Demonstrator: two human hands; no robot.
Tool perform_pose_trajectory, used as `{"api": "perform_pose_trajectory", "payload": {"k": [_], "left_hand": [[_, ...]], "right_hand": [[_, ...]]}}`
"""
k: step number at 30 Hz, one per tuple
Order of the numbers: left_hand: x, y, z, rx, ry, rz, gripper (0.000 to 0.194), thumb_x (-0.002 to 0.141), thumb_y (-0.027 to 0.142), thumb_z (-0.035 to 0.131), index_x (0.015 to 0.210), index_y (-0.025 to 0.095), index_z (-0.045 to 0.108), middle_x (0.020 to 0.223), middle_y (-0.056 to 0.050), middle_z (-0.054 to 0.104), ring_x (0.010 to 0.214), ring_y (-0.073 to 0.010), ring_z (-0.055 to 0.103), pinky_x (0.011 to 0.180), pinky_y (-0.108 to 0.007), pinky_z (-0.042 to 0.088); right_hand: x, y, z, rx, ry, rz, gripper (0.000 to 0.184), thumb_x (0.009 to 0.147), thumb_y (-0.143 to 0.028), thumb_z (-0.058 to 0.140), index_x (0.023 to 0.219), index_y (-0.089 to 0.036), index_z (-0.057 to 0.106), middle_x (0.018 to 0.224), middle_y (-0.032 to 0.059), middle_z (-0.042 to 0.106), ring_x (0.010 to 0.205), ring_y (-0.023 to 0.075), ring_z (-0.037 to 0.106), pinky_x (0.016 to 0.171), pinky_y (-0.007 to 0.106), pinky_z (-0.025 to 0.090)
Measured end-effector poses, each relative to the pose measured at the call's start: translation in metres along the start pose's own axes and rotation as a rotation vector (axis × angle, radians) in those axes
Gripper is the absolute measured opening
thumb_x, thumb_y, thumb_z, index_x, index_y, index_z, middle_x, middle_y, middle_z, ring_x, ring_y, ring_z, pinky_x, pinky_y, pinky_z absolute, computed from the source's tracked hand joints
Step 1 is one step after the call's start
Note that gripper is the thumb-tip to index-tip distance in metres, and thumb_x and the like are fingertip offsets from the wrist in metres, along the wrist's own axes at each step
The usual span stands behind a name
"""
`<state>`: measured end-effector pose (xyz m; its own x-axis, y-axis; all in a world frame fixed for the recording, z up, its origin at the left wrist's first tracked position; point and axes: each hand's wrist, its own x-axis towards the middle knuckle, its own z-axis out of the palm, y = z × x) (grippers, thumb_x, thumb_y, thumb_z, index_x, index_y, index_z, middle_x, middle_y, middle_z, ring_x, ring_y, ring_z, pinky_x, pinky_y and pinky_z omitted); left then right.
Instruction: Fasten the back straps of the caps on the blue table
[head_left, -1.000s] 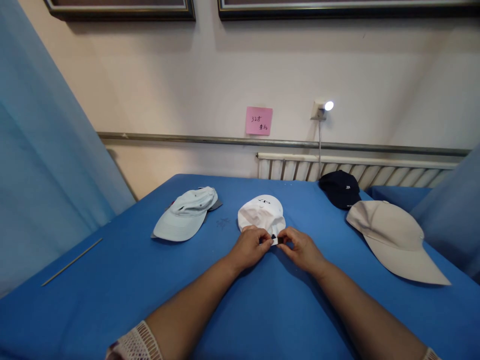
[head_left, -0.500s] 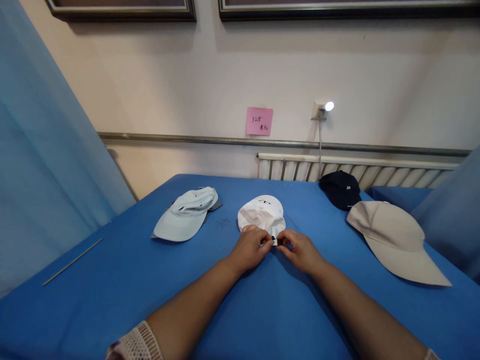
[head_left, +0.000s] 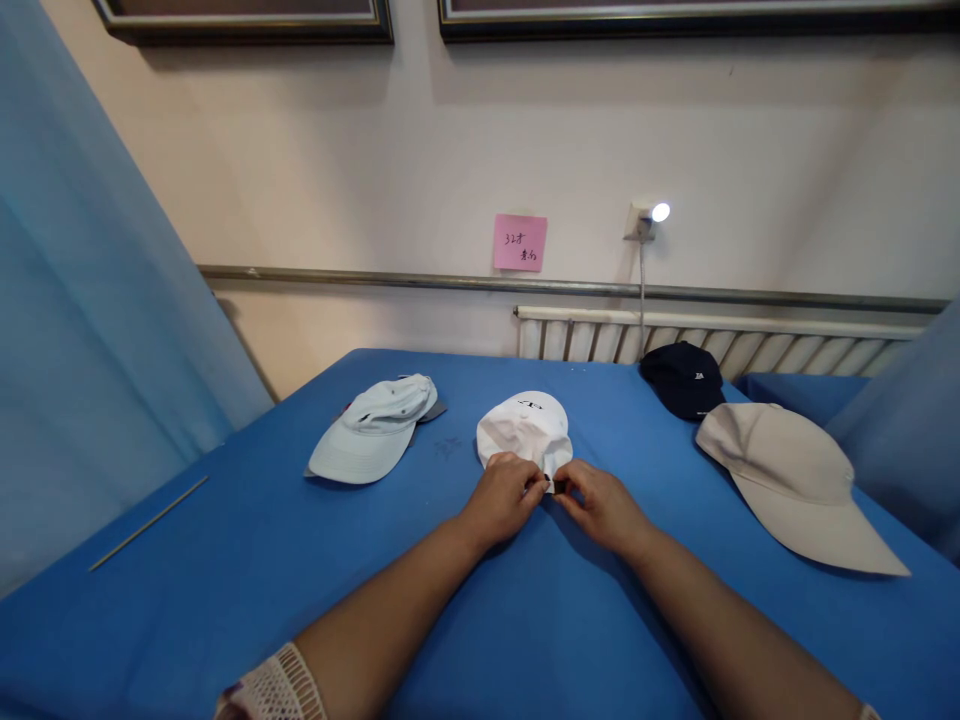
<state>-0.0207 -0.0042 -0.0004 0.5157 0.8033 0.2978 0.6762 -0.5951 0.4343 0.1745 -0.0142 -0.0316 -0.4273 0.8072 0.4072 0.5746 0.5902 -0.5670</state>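
Note:
A white cap (head_left: pixel 525 428) lies in the middle of the blue table (head_left: pixel 480 600), its back toward me. My left hand (head_left: pixel 504 497) pinches the cap's back strap at its near edge. My right hand (head_left: pixel 600 505) pinches the same strap from the other side, fingertips almost touching the left hand's. A small dark strap end shows between the fingers. Both forearms reach in from below.
A pale blue cap (head_left: pixel 371 428) lies to the left, a beige cap (head_left: pixel 791 480) to the right, a navy cap (head_left: pixel 682 378) behind it. A thin stick (head_left: pixel 148 523) lies at the table's left edge. Blue curtains hang on both sides; a radiator and wall stand behind.
My two hands have drawn closer together on the strap, covering most of the dark strap end. The caps have not moved.

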Motion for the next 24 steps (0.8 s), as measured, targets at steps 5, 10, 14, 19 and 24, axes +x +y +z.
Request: {"api": "perform_pose_trajectory", "payload": {"k": [5,10,14,19,24], "left_hand": [[-0.0002,-0.0011,0.0000,-0.014,-0.003,0.003,0.021,0.090,0.027,0.049,0.081,0.018,0.065,0.078,-0.004,0.066,0.080,-0.0188,0.055,0.078,-0.031,0.036],[0.0002,-0.0022,-0.0003,-0.070,-0.006,-0.006,0.021,0.090,0.028,0.050,0.080,0.017,0.064,0.078,-0.004,0.066,0.080,-0.0182,0.055,0.076,-0.030,0.037],[0.0005,-0.0022,-0.0010,-0.105,-0.013,-0.012,0.021,0.090,0.028,0.049,0.079,0.017,0.064,0.078,-0.003,0.065,0.079,-0.0175,0.055,0.075,-0.029,0.037],[0.0008,-0.0010,-0.0021,-0.147,-0.029,-0.023,0.021,0.089,0.029,0.048,0.079,0.018,0.063,0.077,-0.003,0.065,0.079,-0.0175,0.054,0.074,-0.028,0.038],[0.0016,-0.0004,-0.0010,-0.244,-0.033,-0.071,0.020,0.088,0.029,0.048,0.078,0.018,0.062,0.078,-0.002,0.064,0.078,-0.0165,0.055,0.071,-0.026,0.040]], "right_hand": [[0.0003,-0.0029,-0.0011,-0.018,0.007,0.016,0.012,0.087,-0.017,0.056,0.098,-0.022,0.057,0.089,0.0023,0.064,0.078,0.0158,0.060,0.072,0.027,0.046],[0.0001,-0.0029,-0.0010,-0.027,0.018,0.039,0.012,0.087,-0.017,0.056,0.098,-0.022,0.057,0.089,0.0023,0.064,0.078,0.0159,0.061,0.073,0.028,0.045],[-0.0001,-0.0010,-0.0001,-0.024,0.015,0.027,0.013,0.087,-0.018,0.056,0.099,-0.023,0.056,0.089,0.0019,0.063,0.078,0.0158,0.060,0.072,0.027,0.045],[-0.0001,-0.0022,-0.0008,-0.020,0.002,0.022,0.013,0.088,-0.017,0.054,0.099,-0.023,0.055,0.089,0.0019,0.063,0.078,0.0157,0.060,0.072,0.027,0.045],[-0.0002,-0.0022,-0.0007,-0.016,0.004,0.027,0.013,0.088,-0.018,0.054,0.099,-0.022,0.056,0.089,0.0020,0.063,0.078,0.0158,0.060,0.071,0.027,0.045]]}}
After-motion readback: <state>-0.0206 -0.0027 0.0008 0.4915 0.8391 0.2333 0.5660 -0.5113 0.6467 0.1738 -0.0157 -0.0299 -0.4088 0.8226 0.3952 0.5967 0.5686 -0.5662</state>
